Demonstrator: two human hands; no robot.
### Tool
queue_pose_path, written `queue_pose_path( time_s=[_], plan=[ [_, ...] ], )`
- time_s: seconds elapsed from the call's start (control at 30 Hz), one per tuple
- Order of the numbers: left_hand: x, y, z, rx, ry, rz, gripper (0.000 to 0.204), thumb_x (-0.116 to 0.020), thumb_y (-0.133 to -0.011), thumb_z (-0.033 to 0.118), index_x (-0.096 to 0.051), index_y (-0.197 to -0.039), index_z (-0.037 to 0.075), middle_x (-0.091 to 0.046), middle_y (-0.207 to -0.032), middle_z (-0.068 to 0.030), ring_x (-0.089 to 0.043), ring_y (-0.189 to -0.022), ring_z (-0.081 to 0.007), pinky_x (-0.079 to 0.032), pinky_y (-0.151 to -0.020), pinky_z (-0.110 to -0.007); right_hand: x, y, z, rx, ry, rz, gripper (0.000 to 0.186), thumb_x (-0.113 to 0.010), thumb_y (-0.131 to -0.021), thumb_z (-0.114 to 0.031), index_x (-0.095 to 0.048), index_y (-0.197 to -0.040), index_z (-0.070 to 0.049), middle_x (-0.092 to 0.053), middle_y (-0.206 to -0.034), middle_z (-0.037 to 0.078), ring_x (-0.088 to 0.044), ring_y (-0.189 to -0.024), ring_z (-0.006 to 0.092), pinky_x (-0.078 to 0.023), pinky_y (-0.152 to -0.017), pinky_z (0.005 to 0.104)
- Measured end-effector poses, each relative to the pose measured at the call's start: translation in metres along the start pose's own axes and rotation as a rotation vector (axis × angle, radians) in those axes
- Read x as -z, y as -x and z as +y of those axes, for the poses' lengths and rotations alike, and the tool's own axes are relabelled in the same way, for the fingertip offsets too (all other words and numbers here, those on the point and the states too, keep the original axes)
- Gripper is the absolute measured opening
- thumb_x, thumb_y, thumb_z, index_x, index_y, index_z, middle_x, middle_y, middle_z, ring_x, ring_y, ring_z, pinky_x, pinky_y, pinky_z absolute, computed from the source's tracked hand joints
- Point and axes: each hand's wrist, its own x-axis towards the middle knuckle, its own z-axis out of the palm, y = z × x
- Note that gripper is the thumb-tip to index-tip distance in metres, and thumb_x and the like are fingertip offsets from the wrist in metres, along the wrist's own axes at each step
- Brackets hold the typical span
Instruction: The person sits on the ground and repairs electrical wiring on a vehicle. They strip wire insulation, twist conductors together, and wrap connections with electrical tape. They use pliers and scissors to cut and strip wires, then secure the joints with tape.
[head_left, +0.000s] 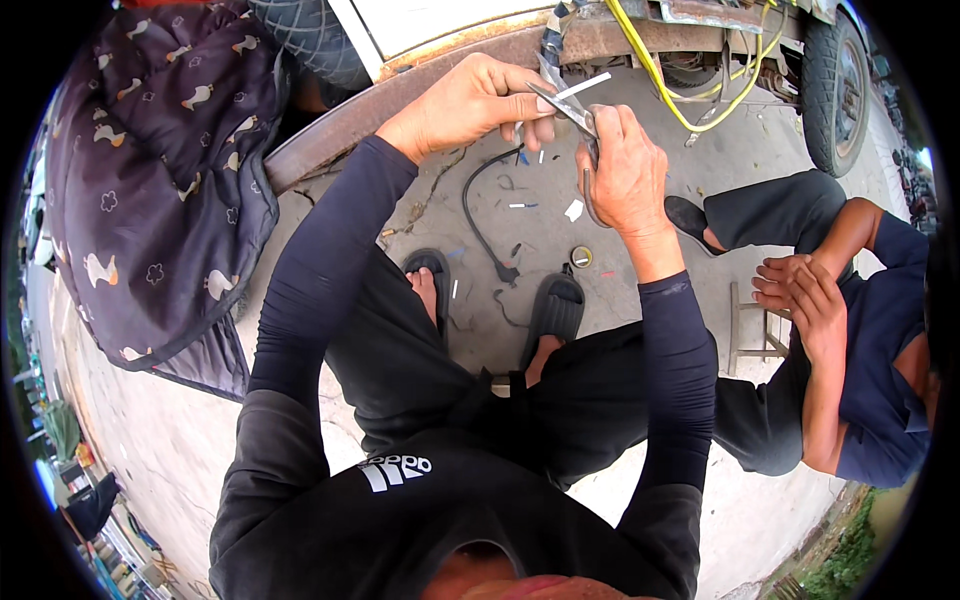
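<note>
My left hand (pixel 480 100) pinches a thin white strip (pixel 590 82) beside the vehicle's rusty edge, near a hanging dark strap (pixel 553 35). My right hand (pixel 625 175) grips metal scissors (pixel 575 110), whose blades reach to my left fingers and lie close against the strip. Whether the blades are cutting it is too small to tell. Below my hands, a black cable (pixel 475 215), small white scraps (pixel 574 210) and a small tape roll (pixel 581 256) lie on the cracked concrete.
A dark duck-patterned cover (pixel 160 180) drapes at left by a tyre (pixel 310 40). A rusty vehicle beam (pixel 330 150), yellow hoses (pixel 650 75) and a wheel (pixel 838 90) span the top. A seated person (pixel 870 380) is close at right, beside a small stool (pixel 750 352).
</note>
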Motion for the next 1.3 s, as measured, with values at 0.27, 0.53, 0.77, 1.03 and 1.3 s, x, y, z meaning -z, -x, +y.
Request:
queue_pose_path(
  time_s=[0.27, 0.53, 0.77, 1.03, 1.3],
  plan=[
    [-0.034, 0.01, 0.004, -0.114, -0.577, 0.417, 0.024, -0.063, -0.1, 0.021, -0.07, -0.112, 0.001, -0.073, -0.085, -0.0042, -0.061, -0.074, -0.0084, -0.05, -0.066, -0.027, 0.004, 0.009, -0.045, -0.325, 0.028, -0.065, 0.036, -0.075, -0.082, -0.017, -0.052, -0.106, -0.006, -0.059, -0.097, 0.019, -0.065, -0.089, 0.0433, -0.052, -0.072, 0.0533],
    [-0.029, 0.008, -0.01, 0.002, -0.197, 0.326, 0.022, -0.056, -0.104, 0.021, -0.067, -0.111, 0.004, -0.06, -0.081, 0.0025, -0.053, -0.072, -0.0078, -0.045, -0.067, -0.024, 0.001, 0.009, -0.029, -0.19, 0.122, -0.001, 0.038, -0.078, -0.078, -0.017, -0.052, -0.105, -0.008, -0.056, -0.095, 0.015, -0.064, -0.09, 0.0393, -0.052, -0.069, 0.0499],
    [0.0, -0.008, -0.023, 0.085, 0.219, -0.032, 0.022, -0.054, -0.104, 0.023, -0.066, -0.106, 0.005, -0.062, -0.084, 0.0011, -0.056, -0.074, -0.0061, -0.046, -0.068, -0.023, 0.0, -0.006, 0.013, 0.015, 0.105, 0.034, 0.039, -0.078, -0.076, -0.015, -0.052, -0.105, -0.011, -0.055, -0.093, 0.012, -0.063, -0.09, 0.0363, -0.052, -0.067, 0.0492],
    [-0.049, -0.006, -0.003, -0.341, -0.769, 0.593, 0.014, -0.069, -0.091, 0.011, -0.066, -0.102, 0.004, -0.069, -0.082, -0.0097, -0.068, -0.07, -0.0257, -0.055, -0.065, -0.034, 0.005, 0.007, -0.033, -0.33, -0.072, -0.038, 0.03, -0.071, -0.086, -0.018, -0.051, -0.105, -0.005, -0.063, -0.091, 0.022, -0.065, -0.079, 0.0482, -0.051, -0.068, 0.0568],
    [-0.028, -0.025, -0.017, -0.441, -0.863, 0.536, 0.011, -0.07, -0.09, 0.008, -0.07, -0.1, 0.002, -0.067, -0.076, -0.0103, -0.064, -0.065, -0.0246, -0.049, -0.058, -0.033, 0.004, -0.009, -0.015, -0.331, 0.032, -0.077, 0.033, -0.074, -0.084, -0.018, -0.052, -0.105, -0.006, -0.061, -0.095, 0.02, -0.065, -0.088, 0.0445, -0.052, -0.071, 0.0538]
  ],
)
